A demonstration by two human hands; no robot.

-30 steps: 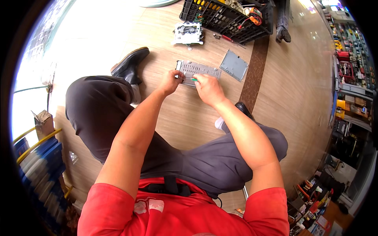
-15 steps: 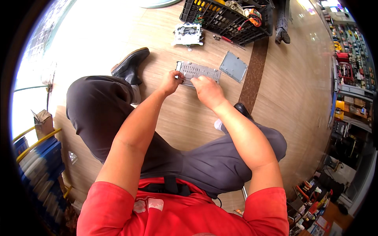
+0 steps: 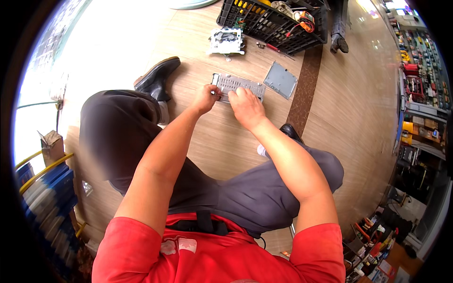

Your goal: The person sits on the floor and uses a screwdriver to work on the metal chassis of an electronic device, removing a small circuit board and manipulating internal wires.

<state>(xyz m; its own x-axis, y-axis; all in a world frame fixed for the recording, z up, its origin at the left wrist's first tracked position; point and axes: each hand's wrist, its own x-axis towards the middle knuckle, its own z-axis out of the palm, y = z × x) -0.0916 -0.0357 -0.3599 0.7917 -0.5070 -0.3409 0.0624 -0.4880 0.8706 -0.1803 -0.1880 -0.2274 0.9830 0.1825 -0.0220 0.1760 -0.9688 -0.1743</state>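
A flat grey metal chassis (image 3: 241,84) with rows of slots lies on the floor between my feet. My left hand (image 3: 205,99) pinches its left end, fingertips pressed at the near left corner. Over the near edge, around the middle, my right hand (image 3: 248,109) is closed with its fingers curled down onto the metal; anything small between those fingertips is hidden. To the right of the chassis lies a plain grey metal plate (image 3: 280,80). Farther off sits a white-framed mechanical unit (image 3: 226,41) with dark parts on top.
A black plastic crate (image 3: 276,29) stands at the far side, holding an orange meter (image 3: 304,20) and cables. A red-handled tool (image 3: 272,47) lies before it. My black shoe (image 3: 158,78) is left of the work. Stocked shelves (image 3: 420,70) line the right; a yellow-railed rack (image 3: 47,174) stands left.
My right hand has turned slightly and shifted a little left over the chassis, its fingers more bunched. The left hand and the chassis stay about where they were.
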